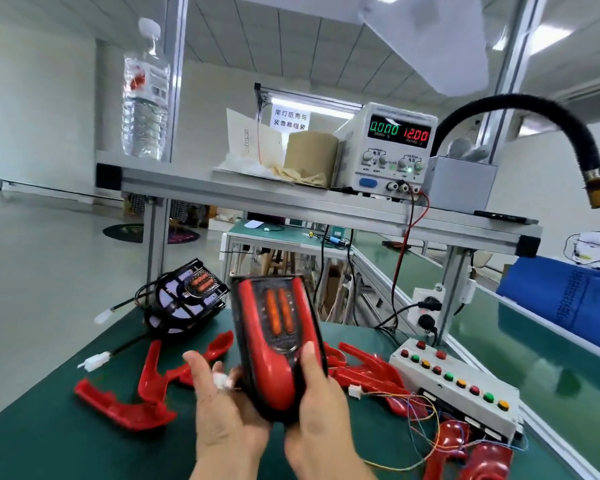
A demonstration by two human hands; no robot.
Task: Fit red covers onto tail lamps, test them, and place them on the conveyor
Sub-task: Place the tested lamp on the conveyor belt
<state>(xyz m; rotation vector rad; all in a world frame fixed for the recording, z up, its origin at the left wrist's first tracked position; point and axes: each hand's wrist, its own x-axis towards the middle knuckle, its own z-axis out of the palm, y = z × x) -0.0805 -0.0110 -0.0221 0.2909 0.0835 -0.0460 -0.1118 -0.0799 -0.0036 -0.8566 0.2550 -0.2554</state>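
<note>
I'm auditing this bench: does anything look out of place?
Red covers lie scattered over the green mat, and thin coloured wires beside the button box tangle loosely across some. Nothing looks spilled or broken.

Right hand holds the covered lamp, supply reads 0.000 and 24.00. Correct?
No: the head view shows the power supply reading 12.00, not 24.00. The right hand does hold the covered lamp, and the other display reads 0.000.

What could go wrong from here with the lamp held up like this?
The tail lamp is gripped mostly by the right hand while the left hand pinches a white connector; it might slip. The loose coloured wires beside the button box lie among red covers and could snag.
</note>
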